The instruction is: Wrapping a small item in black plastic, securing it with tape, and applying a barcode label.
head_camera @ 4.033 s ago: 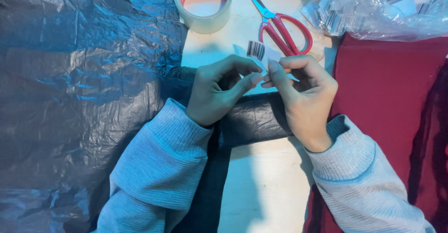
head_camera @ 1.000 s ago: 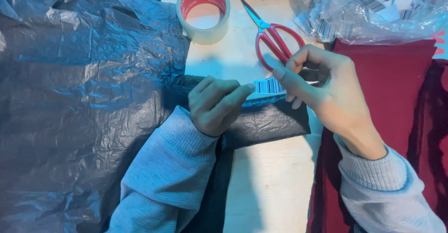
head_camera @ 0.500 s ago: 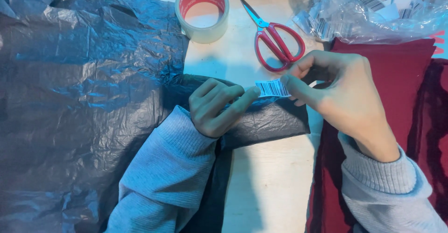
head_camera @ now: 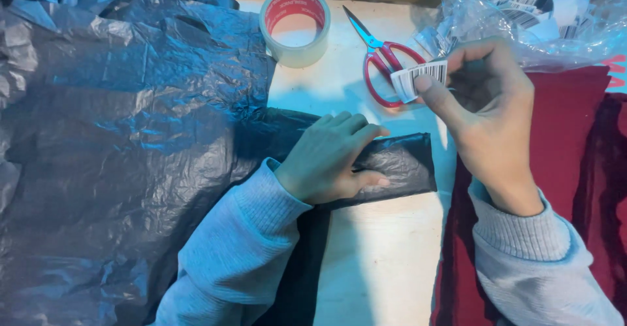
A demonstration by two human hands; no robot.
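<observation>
Seen from above, a person in a pale grey ribbed sweater works at a light wooden worktop [head_camera: 379, 260]. The left hand [head_camera: 333, 159] lies flat, fingers together and stretched out, pressing down a folded strip of black crinkled plastic bag [head_camera: 398, 166] that runs out from a large sheet of the same black plastic [head_camera: 124, 136] covering the left side. The right hand [head_camera: 486, 114] is raised just above and to the right of the strip, thumb and forefinger pinched on a small white barcode sticker [head_camera: 418, 78], which curls slightly and touches nothing else. Behind the sticker lie red-handled scissors [head_camera: 382, 61], with a roll of clear packing tape on a red core [head_camera: 295, 25] to their left. A clear bag of more barcode labels [head_camera: 529, 12] sits at top right, above dark red cloth [head_camera: 568, 143]. To place the sticker well, the flat hand should probably hold the plastic taut and smooth, and the sticker should go down from one edge, to avoid wrinkles.
</observation>
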